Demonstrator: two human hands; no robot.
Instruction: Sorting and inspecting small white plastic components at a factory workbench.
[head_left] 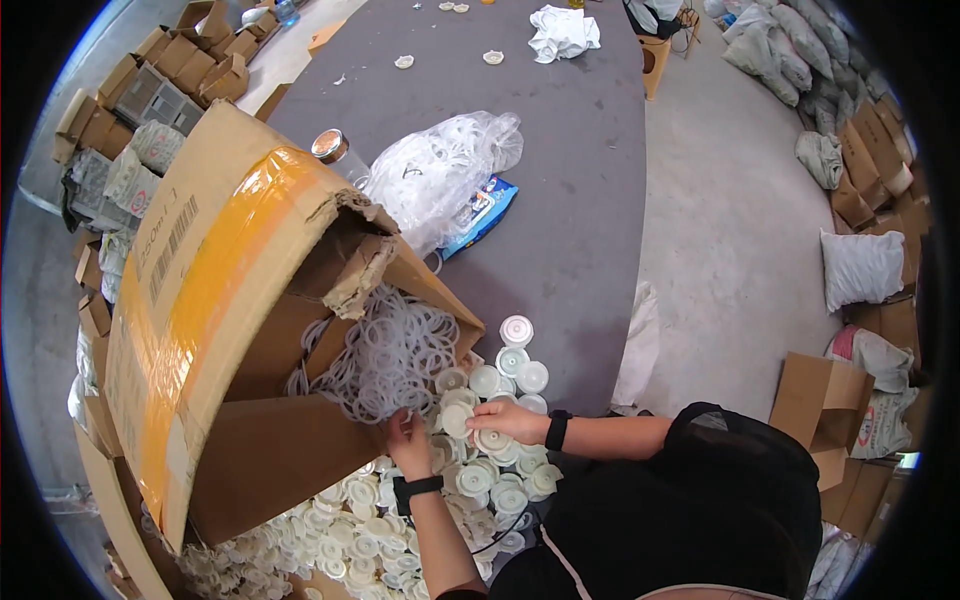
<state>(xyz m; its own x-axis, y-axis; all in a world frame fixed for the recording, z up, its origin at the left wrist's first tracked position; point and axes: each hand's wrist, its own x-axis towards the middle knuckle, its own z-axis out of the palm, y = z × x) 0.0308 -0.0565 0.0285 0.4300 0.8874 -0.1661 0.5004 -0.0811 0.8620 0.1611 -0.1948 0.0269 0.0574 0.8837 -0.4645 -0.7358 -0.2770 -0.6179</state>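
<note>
My right hand point(512, 421) pinches a white round plastic lid point(457, 419) at its rim, above a pile of similar lids. Just left of it, my left hand point(408, 447) has its fingers curled together at the edge of a heap of translucent rings point(390, 350). Whatever lies between those fingertips is too small to make out. The rings spill toward the open mouth of a tipped cardboard box point(290, 450). Around and below both hands lie many loose white lids point(350, 525), some stacked on each other. Black bands circle both wrists.
Beyond the box, a clear plastic bag of rings point(440, 165), a blue packet point(482, 215) and a jar with a copper-coloured lid point(335, 150) stand on the grey table point(570, 250). A crumpled white cloth point(563, 33) lies farther off. Cartons and sacks line both sides of the room.
</note>
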